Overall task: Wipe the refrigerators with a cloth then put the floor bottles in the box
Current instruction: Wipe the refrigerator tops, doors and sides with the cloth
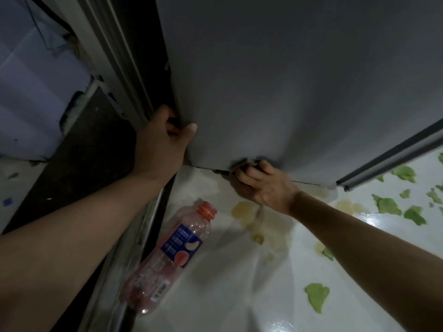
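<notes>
Grey refrigerator door [275, 80]: your left hand [160, 142] grips its lower corner while your right hand [261, 183] presses a bunched cloth [244, 162] along the bottom edge, so wiping looks unfinished. One plastic bottle [170, 255] lies on the floor [239, 295], unboxed; no box shows.

The tall grey metal refrigerator [275, 80] stands ahead on the glossy white leaf-patterned floor [239, 295]. The left hand [160, 140] grips its lower left corner; to the right, the right hand [261, 183] sits at its bottom edge, over a small crumpled cloth [242, 162]. Before both hands, a clear plastic bottle with an orange cap [167, 255] lies on the floor, beside a metal strip [134, 248] on its left.
</notes>
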Demonstrator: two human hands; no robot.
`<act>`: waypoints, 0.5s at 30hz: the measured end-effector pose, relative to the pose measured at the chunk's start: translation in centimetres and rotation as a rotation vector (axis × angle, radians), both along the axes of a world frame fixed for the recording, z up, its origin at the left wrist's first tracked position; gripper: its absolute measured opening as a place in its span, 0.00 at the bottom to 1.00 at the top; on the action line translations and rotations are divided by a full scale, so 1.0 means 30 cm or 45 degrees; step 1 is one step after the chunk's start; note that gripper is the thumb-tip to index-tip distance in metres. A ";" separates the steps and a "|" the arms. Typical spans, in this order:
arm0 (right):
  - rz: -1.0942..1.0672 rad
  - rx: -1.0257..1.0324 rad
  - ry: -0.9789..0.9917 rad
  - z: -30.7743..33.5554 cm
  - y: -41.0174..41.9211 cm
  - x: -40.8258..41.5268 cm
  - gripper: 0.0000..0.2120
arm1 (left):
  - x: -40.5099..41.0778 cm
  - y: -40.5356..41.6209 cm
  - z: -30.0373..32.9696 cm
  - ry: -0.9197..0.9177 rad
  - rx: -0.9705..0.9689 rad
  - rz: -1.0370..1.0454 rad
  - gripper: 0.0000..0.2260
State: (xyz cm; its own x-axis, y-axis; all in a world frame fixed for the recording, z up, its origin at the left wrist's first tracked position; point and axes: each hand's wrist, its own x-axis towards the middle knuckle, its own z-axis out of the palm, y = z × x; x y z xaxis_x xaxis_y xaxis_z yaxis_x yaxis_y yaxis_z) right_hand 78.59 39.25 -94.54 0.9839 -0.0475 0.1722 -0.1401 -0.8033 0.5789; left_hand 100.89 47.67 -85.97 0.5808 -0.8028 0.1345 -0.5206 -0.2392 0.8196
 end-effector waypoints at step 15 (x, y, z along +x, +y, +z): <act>-0.211 -0.085 0.393 0.062 0.065 0.141 0.31 | 0.021 0.012 0.032 0.146 0.056 -0.055 0.07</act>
State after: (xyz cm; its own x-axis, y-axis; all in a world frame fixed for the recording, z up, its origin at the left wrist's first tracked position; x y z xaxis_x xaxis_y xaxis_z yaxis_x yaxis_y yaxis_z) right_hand 82.83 41.20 -92.68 0.9699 -0.2096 -0.1241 -0.0757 -0.7435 0.6644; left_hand 101.51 48.02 -85.00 0.5549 -0.8313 0.0336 -0.4348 -0.2553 0.8636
